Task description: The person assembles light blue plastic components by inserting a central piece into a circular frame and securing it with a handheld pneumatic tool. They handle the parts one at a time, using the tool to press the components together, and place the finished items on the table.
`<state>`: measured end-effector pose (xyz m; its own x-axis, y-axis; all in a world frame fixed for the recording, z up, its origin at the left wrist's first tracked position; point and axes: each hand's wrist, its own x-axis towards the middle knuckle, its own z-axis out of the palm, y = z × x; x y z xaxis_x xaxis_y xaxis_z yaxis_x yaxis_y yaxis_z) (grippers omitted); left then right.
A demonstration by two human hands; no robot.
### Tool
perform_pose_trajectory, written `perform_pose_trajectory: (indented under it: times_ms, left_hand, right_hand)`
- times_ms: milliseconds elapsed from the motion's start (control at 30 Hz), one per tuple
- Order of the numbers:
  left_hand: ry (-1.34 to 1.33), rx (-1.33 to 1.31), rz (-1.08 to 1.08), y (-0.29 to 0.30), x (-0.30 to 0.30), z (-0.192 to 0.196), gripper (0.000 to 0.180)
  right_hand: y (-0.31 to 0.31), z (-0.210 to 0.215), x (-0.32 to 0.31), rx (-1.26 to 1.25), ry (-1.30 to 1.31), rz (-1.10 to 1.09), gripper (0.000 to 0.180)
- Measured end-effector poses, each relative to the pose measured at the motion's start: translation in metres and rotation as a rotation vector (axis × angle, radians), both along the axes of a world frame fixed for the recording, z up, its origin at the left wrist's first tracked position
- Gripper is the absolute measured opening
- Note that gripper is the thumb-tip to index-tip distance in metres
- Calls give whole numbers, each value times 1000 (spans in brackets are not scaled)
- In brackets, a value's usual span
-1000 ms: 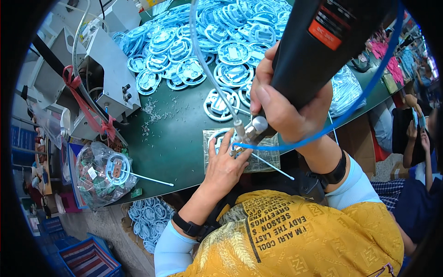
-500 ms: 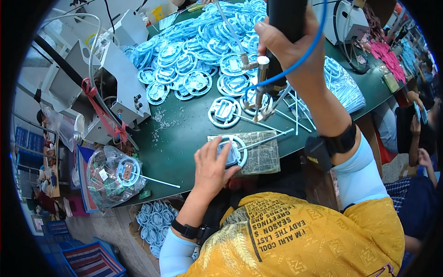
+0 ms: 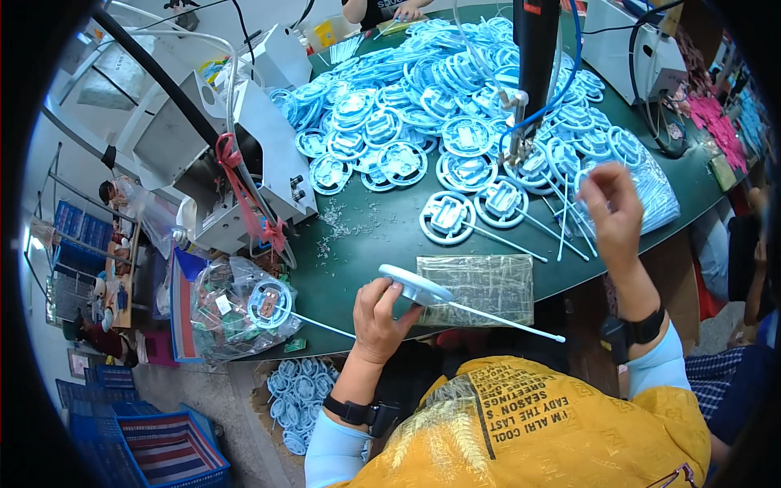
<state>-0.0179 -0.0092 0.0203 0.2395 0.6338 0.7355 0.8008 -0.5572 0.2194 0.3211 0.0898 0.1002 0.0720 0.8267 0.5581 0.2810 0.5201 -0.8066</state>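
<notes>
My left hand (image 3: 380, 319) grips a light blue round plastic ring piece (image 3: 413, 282) by its edge, tilted nearly edge-on, with a thin white stick (image 3: 508, 324) pointing right. It is held above the near left part of a tape-wrapped block (image 3: 480, 285) at the table's near edge. My right hand (image 3: 614, 207) is raised at the right with its fingers loosely bent and apart, and nothing shows in it. To its left, apart from it, hangs a black power screwdriver (image 3: 535, 61) with a metal tip (image 3: 517, 146) and a blue hose.
A large heap of blue ring pieces (image 3: 407, 89) covers the far side of the green table (image 3: 358, 236). A grey machine (image 3: 272, 154) stands left, near a clear bag of circuit boards (image 3: 232, 317). Clear-wrapped sticks (image 3: 655, 191) lie right. Another person's hands (image 3: 407, 12) show at the far edge.
My right hand has let go of the screwdriver and moved right and down; the screwdriver now hangs free. My left hand has lifted the ring piece off the block and tilted it.
</notes>
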Motion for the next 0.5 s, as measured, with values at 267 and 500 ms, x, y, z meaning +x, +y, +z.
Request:
perform_pose_trajectory:
  times_ms: [267,500]
  left_hand:
    - [-180,-113,5,1,12,1,73]
    - [-1194,-846,-122,5,18,13,41]
  right_hand:
    - [-31,-22,-79,-16,-434,635,27]
    - [-26,-28,-79,-241,-291,547,25]
